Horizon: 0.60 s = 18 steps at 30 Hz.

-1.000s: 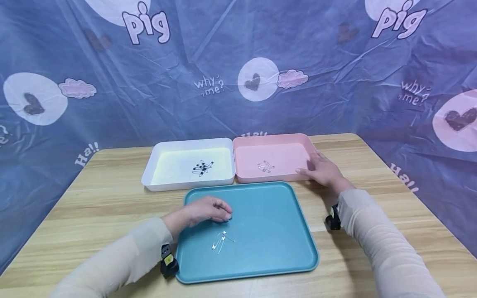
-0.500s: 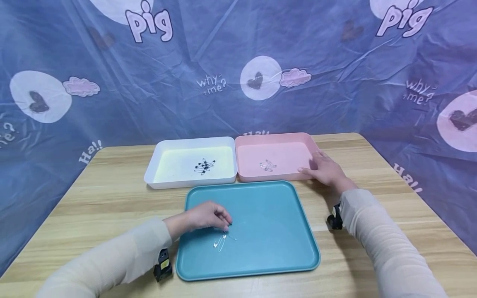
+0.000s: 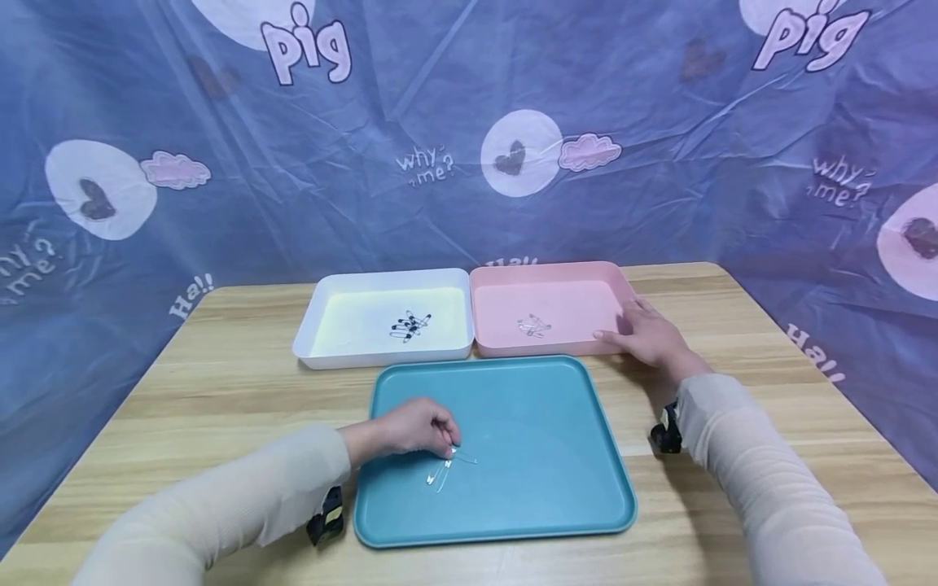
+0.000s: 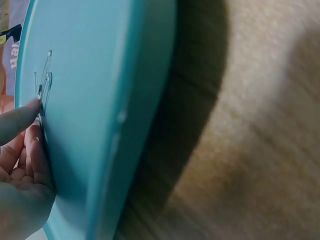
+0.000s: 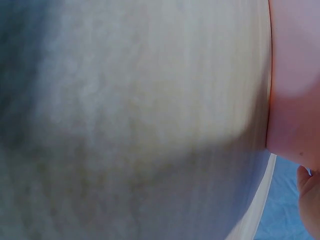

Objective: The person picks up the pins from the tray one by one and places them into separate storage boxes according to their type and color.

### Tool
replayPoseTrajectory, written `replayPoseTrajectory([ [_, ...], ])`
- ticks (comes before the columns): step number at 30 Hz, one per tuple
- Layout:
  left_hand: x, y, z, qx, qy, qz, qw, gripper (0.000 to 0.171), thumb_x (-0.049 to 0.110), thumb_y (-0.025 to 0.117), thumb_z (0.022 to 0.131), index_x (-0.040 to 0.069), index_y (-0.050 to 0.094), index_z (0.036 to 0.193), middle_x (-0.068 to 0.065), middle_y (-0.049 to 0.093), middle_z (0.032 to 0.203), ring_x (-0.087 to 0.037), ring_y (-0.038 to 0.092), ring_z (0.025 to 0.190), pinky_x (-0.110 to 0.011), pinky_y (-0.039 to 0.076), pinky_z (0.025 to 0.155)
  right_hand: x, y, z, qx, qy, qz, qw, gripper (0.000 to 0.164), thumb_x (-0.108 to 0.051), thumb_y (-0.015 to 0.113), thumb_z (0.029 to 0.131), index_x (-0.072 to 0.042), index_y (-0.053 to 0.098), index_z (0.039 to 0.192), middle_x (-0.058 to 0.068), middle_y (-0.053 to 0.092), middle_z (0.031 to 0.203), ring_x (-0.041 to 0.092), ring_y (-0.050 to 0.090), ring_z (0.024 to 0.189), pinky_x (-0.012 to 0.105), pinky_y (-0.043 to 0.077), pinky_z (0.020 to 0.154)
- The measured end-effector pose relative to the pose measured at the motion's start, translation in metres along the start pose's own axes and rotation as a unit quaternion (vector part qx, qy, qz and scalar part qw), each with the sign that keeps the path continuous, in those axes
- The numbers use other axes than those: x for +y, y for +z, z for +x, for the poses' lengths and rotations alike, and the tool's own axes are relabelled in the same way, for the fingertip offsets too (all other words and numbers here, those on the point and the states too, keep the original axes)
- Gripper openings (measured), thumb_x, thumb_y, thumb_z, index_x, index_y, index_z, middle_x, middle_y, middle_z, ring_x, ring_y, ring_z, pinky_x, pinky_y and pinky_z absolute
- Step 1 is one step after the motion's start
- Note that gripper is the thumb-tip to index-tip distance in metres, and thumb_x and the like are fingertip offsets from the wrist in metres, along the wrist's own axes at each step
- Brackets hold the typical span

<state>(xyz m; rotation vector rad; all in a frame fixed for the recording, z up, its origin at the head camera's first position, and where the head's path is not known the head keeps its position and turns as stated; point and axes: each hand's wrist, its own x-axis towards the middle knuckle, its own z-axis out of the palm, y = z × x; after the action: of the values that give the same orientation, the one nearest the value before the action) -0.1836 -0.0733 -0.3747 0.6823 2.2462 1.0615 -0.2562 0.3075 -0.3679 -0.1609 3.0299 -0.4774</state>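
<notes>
My left hand (image 3: 414,427) is low over the teal tray (image 3: 542,488). Its thumb and forefinger pinch the end of a silver safety pin (image 4: 41,95), as the left wrist view shows close up. Several silver safety pins (image 3: 443,475) lie overlapping on the tray just under the fingertips. At the near right corner of the pink tray (image 3: 564,301), my right hand (image 3: 652,335) rests with its thumb against the front wall and its fingers at the right rim. In the right wrist view only part of this hand (image 5: 310,200) shows, beside the pink wall.
A small pile of silver safety pins (image 3: 534,325) lies in the pink tray. Left of it, touching, stands a white tray (image 3: 344,325) holding black safety pins (image 3: 410,325). All three trays sit on a wooden table (image 3: 242,391), with a blue printed cloth (image 3: 381,220) behind.
My left hand has come down and toward me, its fingertips reaching the silver pins on the teal tray. The right hand keeps its place on the pink tray. The head view has shifted slightly.
</notes>
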Motion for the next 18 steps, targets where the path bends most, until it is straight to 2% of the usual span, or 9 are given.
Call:
replayPoseTrajectory([
  [7,0.0017,-0.0003,0.0024,-0.003,0.002,0.039,0.9992,0.008,0.005,0.069,0.069,0.010,0.063,0.066,0.004,0.055,0.059,-0.009,0.048,0.059,-0.022,0.041,0.056,0.0017,-0.0024,-0.0016,0.000,-0.003,-0.004,1.000,0.094,-0.061,0.039,0.079,0.011,0.012,0.133,0.029,0.009,0.136,0.040,0.003,0.125,0.051,0.008,0.099],
  [13,0.0008,-0.0003,0.0013,-0.009,0.001,0.015,0.9998,0.009,0.005,0.068,0.071,0.009,0.062,0.066,0.003,0.054,0.058,-0.010,0.048,0.058,-0.023,0.040,0.055,0.0024,-0.0012,-0.0018,0.000,-0.003,-0.006,1.000,0.093,-0.061,0.039,0.079,0.010,0.011,0.133,0.029,0.009,0.137,0.040,0.003,0.126,0.052,0.009,0.099],
  [18,0.0007,-0.0044,0.0009,-0.015,-0.030,-0.028,0.9990,0.006,0.006,0.065,0.073,0.008,0.062,0.069,0.000,0.054,0.059,-0.012,0.048,0.057,-0.024,0.040,0.054,0.0012,0.0003,-0.0011,0.002,-0.005,-0.006,1.000,0.094,-0.062,0.038,0.079,0.010,0.010,0.133,0.029,0.008,0.137,0.040,0.003,0.125,0.052,0.008,0.099],
])
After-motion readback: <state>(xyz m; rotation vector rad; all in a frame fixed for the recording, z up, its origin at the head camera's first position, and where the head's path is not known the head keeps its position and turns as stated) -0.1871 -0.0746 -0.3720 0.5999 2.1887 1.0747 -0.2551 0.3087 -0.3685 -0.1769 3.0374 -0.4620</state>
